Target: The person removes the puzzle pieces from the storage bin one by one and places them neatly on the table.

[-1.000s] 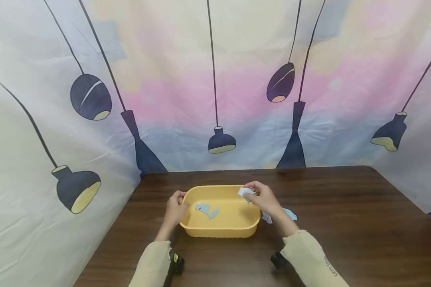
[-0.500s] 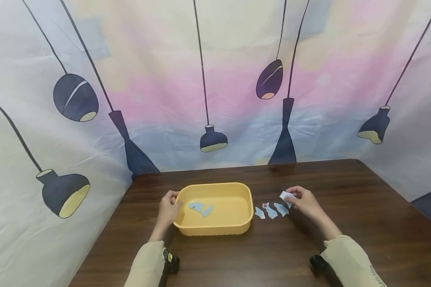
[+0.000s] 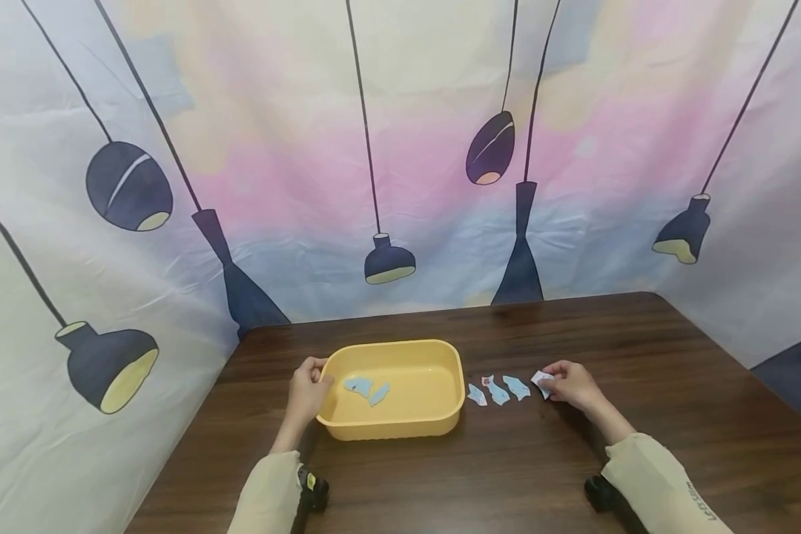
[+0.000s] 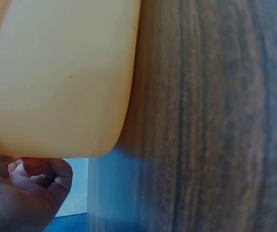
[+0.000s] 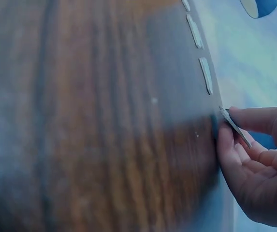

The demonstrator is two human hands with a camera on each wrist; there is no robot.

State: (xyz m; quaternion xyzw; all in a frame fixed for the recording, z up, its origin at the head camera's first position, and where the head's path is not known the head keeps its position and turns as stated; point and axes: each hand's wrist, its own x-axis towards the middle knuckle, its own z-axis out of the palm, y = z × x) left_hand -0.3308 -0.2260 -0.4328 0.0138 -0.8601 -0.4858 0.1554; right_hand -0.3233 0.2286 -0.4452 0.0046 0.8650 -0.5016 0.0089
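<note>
A yellow plastic basin [image 3: 390,429] sits on the table, with two light-blue torn-looking pieces [image 3: 359,386] lying inside it. My left hand [image 3: 305,393] grips its left rim; in the left wrist view the curled fingers [image 4: 56,176] are against the basin's end wall [image 4: 65,96]. Between thumb and fingers my right hand [image 3: 577,387] pinches another light-blue piece [image 3: 543,382], low at the tabletop. The right wrist view shows this flat piece [image 5: 235,126] tilted, edge-on. Left of it, three similar pieces [image 3: 497,391] lie in a row beside the basin.
The dark wooden table [image 3: 480,467] extends in front of the basin and to the right. Behind it hangs a pastel cloth [image 3: 294,163] printed with dark lamps. A black wrist device [image 3: 314,489] is strapped near each sleeve.
My right hand has carried its piece from over the basin to the right, then down to the table at the row's right end. My left hand stays on the rim.
</note>
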